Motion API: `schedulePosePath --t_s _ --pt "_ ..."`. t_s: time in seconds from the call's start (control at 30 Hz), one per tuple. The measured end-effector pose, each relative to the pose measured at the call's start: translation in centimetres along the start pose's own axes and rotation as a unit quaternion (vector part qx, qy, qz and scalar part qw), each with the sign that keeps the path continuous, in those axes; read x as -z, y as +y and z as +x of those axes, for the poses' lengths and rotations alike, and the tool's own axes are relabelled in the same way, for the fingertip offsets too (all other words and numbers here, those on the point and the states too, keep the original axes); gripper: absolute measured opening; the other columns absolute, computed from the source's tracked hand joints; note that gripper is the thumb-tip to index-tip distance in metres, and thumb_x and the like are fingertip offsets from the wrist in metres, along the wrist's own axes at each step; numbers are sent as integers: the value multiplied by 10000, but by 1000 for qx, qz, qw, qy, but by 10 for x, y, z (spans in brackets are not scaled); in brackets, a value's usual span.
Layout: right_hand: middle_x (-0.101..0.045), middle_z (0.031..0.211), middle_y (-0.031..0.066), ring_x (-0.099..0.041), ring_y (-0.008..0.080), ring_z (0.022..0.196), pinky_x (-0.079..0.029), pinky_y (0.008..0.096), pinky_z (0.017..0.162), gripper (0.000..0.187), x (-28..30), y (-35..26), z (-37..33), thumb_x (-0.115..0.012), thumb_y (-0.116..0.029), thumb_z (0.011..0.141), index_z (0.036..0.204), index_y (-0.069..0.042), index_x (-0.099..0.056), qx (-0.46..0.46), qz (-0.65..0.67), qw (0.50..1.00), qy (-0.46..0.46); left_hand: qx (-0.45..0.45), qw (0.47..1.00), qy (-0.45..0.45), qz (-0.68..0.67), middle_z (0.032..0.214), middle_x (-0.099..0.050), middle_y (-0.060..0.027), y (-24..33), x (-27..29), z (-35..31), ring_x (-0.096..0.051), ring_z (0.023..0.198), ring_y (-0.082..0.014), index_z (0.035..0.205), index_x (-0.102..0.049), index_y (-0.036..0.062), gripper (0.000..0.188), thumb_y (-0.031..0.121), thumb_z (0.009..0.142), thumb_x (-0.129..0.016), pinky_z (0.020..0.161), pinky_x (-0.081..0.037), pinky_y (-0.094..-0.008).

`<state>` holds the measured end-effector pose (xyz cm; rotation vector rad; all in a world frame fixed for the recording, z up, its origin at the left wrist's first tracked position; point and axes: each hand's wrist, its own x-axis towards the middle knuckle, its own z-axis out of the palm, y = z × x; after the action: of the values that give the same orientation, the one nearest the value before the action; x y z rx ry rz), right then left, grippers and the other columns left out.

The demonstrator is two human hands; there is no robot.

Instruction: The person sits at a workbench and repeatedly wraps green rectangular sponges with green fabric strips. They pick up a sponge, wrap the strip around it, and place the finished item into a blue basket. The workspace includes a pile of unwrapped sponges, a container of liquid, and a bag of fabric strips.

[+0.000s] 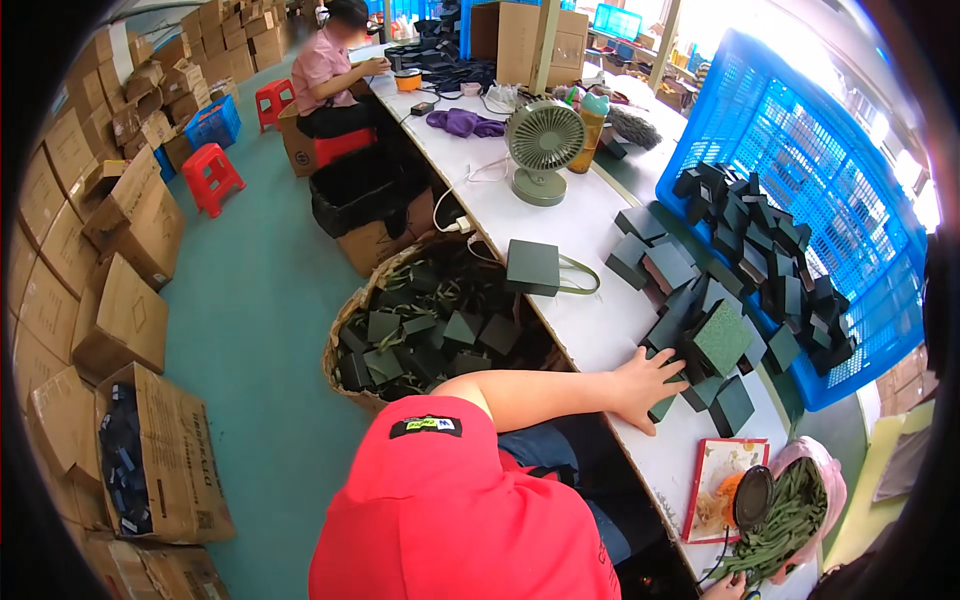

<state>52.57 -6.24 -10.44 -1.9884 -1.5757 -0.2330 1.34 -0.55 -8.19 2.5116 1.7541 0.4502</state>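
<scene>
My left hand point(645, 386), fingers spread, reaches across the white table to a pile of dark green boxes point(668, 325). Its fingertips rest at the near boxes and hold none of them. One textured green box point(722, 340) lies on top of the pile, just beyond the fingers. At the lower edge, only part of my right hand point(724, 588) shows, its fingers pinched together beside loose green ribbon strips point(780, 520) in a pink bag. What it pinches is too small to make out. Next to the bag, a round black-faced device point(753, 497) with a cord stands by a red-edged board point(705, 480).
A tilted blue crate point(800, 150) holds more dark boxes. A green box with a ribbon loop point(533, 267) and a fan point(543, 150) stand on the table. Below its left edge is a basket of ribboned boxes point(345, 320). A person point(328, 70) sits at the far end.
</scene>
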Motion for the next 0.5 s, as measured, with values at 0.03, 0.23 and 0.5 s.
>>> schedulePosePath --t_s 0.03,0.23,0.5 --pt "-722 1091 233 -683 386 974 -538 419 877 313 -3 7 2 -671 -223 934 1123 18 -733 9 -12 1000 13 -2 1000 1 -1 1624 -307 -188 0 1 3 -230 1498 -425 1543 -408 142 1039 610 702 -799 1034 -384 -668" --pt "-731 966 215 -678 392 873 -539 427 810 283 11 -15 3 -685 -270 934 982 -2 -762 -39 -25 999 8 -15 1000 10 -16 1624 -306 -186 -5 -5 6 -232 1503 -408 1533 -416 113 1042 575 691 -820 1046 -376 -661" --pt "-690 838 194 -619 398 751 -480 508 724 252 4 30 15 -687 -265 896 913 -21 -749 110 -82 985 106 -31 998 -2 -54 1557 -408 -154 0 5 -11 -348 1440 -344 1499 -443 70 1043 532 660 -856 1042 -393 -642"
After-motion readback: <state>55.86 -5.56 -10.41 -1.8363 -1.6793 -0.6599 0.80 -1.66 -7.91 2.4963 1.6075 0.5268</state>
